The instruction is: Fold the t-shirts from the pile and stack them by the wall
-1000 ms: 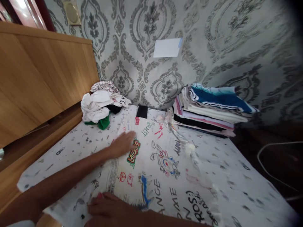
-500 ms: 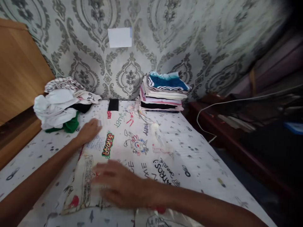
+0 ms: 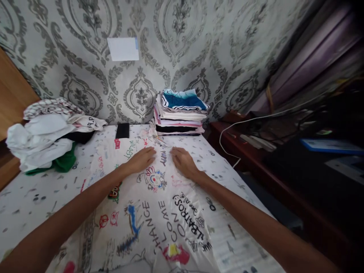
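Observation:
A white cloth covered in coloured drawings and handwritten words lies spread over the patterned bed sheet, with a few wrinkles in it. My left hand rests on its upper part, above a clown-like drawing, fingers stretched forward. Just to the right, my right hand lies on the cloth's upper right part beside the word "puppy", its fingers forward and slightly bent. A small gap separates the two hands. Neither one lifts the cloth. The cloth's near end runs out of the bottom of the view.
At the back stands a stack of folded clothes against the wallpapered wall. A loose heap of clothes lies at the left, and a black flat object between them. A dark red wooden ledge with a white cable borders the right.
Both hands have moved onto the cloth's upper middle: my left hand rightward from the left edge, my right hand forward and right from the near part. The view has turned right.

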`<state>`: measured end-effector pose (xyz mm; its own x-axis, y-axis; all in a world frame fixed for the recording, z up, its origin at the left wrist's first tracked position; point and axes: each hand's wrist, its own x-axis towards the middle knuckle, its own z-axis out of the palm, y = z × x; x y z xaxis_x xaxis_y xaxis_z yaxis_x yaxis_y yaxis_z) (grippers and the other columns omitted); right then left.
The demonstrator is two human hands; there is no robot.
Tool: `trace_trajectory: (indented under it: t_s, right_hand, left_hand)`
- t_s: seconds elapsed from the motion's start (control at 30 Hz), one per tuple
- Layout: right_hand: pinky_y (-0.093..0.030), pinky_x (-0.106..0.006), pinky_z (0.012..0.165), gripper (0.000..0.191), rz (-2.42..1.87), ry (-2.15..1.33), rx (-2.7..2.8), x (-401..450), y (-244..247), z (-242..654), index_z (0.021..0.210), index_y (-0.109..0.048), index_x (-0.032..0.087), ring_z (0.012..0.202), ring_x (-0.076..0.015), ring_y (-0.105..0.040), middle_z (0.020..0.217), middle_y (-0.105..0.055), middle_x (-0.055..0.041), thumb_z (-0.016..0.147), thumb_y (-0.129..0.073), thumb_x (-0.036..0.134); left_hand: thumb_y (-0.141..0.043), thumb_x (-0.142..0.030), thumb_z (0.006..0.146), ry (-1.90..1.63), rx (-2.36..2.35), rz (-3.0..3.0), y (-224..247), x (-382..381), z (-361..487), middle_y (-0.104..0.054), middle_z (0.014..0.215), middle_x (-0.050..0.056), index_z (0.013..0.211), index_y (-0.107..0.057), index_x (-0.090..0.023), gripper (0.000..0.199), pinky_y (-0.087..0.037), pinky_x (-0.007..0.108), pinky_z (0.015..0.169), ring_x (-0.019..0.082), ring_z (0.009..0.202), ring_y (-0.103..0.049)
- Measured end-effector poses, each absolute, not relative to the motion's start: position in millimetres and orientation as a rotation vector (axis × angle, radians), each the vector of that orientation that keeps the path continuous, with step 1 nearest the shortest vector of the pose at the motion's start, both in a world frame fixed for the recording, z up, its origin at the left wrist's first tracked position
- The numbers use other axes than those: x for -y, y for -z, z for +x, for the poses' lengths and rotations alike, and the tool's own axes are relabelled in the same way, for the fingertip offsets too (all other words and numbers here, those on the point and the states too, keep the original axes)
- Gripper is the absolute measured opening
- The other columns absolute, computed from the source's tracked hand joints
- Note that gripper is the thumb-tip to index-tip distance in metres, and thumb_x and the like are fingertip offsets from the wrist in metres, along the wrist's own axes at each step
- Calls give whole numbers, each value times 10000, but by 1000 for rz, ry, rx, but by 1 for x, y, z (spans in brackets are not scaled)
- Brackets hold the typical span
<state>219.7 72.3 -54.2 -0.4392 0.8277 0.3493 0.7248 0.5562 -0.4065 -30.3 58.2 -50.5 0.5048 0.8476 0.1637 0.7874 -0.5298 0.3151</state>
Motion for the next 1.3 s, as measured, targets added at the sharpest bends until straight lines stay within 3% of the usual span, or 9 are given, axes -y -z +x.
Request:
trace_trajectory:
  t_s: [0.23, 0.43, 0.63, 0.87, 1.03, 1.3]
  right_hand:
    - [-468, -335, 944, 499, -1526, -448, 2104, -107, 55, 240, 1250, -650, 149, 1083, -242, -614, 1150, -685, -120, 752, -631, 124]
    - [-416, -268, 688, 125, -1642, -429, 2003, -114, 56, 230, 855, -711, 186, 797, -180, -600, 840, -684, -35, 822, -613, 257]
    - [-342, -267, 617, 83, -1705, -373, 1905, -112, 56, 237, 798, -637, 210, 753, -177, -560, 817, -670, -37, 807, -566, 169]
    - [-408, -259, 674, 81, -1655, -504, 1917, -115, 56, 244, 820, -647, 202, 743, -157, -591, 795, -677, -12, 820, -582, 153]
    - [-457, -268, 769, 142, -1635, -563, 1921, -107, 55, 251, 946, -684, 185, 796, -151, -605, 885, -680, -25, 825, -609, 180]
    - [-421, -414, 935, 180, -1704, -393, 2055, -50, 51, 255, 862, -673, 188, 1032, -271, -547, 1023, -619, -98, 789, -704, 349]
  left_hand:
    - [-436, -277, 977, -465, -1437, 2589, 55, -105, 3, -597, 1323, 152, 1249, -564, -158, 324, -423, 423, 1103, 259, 1265, -546]
    - [-422, -251, 977, -448, -1530, 2605, 62, -121, 20, -491, 1488, 170, 1330, -521, -141, 383, -383, 440, 1128, 263, 1381, -457]
    - [-375, -353, 1008, -344, -1656, 2577, 67, -130, 33, -398, 1585, 148, 1439, -473, -189, 472, -300, 554, 1153, 328, 1466, -346]
    - [-346, -401, 1021, -222, -1731, 2500, 60, -124, 42, -297, 1631, 160, 1510, -392, -171, 543, -217, 607, 1179, 341, 1512, -248]
    - [-290, -454, 1035, -156, -1679, 2472, 56, -89, 61, -268, 1642, 163, 1529, -347, -159, 578, -174, 605, 1198, 318, 1532, -194]
    - [-225, -403, 1044, -195, -1604, 2489, 54, -38, 80, -254, 1646, 163, 1539, -306, -111, 580, -206, 535, 1219, 278, 1530, -216]
